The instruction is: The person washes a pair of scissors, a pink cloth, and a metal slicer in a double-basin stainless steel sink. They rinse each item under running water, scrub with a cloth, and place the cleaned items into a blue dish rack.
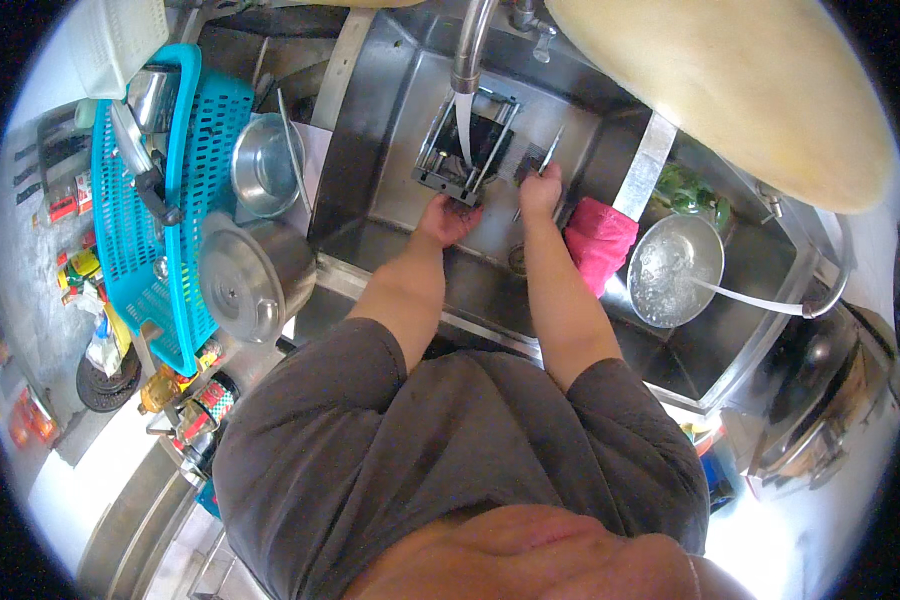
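My left hand (pixel 454 220) grips the near end of a metal frame device (pixel 506 129) with parallel rods and a dark block inside. A stream of water from the faucet (pixel 466 60) falls onto the frame, inside the left stainless steel sink basin (pixel 401 202). To the right, my right hand (pixel 542 193) is closed around a thin, flat metal piece (pixel 552 148) with a bright edge. Its exact kind is too small to tell. Just left of that hand is a dark, grid-like patch (pixel 526 161), partly hidden by the fingers.
A pink cloth (pixel 601 241) hangs over the divider between the basins. In the right basin, water runs into a metal bowl (pixel 675 271) near green leaves (pixel 690 193). On the left stand a lidded pot (pixel 244 281), a steel bowl (pixel 262 169) and a turquoise plastic basket (pixel 202 157).
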Available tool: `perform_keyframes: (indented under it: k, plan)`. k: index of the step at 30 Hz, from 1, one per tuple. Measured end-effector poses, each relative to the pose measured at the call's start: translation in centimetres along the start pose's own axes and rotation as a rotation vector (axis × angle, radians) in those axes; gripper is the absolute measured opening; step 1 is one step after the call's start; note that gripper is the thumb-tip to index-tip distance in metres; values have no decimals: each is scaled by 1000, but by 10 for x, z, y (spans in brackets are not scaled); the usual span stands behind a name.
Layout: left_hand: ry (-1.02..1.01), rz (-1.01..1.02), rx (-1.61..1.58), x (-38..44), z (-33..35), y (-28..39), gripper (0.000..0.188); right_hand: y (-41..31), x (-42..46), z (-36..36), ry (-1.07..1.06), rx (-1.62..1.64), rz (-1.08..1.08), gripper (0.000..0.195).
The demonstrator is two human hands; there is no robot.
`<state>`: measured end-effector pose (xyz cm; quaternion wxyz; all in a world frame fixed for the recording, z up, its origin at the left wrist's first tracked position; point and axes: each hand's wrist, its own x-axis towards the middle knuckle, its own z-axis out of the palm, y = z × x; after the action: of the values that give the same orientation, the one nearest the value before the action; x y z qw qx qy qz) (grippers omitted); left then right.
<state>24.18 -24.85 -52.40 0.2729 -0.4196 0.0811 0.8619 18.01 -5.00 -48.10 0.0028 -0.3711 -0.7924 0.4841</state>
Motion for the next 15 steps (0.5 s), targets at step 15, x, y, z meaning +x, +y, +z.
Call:
perform_keyframes:
  k: [15]
  plan:
    - [76,-25,14,-14,19,4,43,49,19,17,-170,209,136,21]
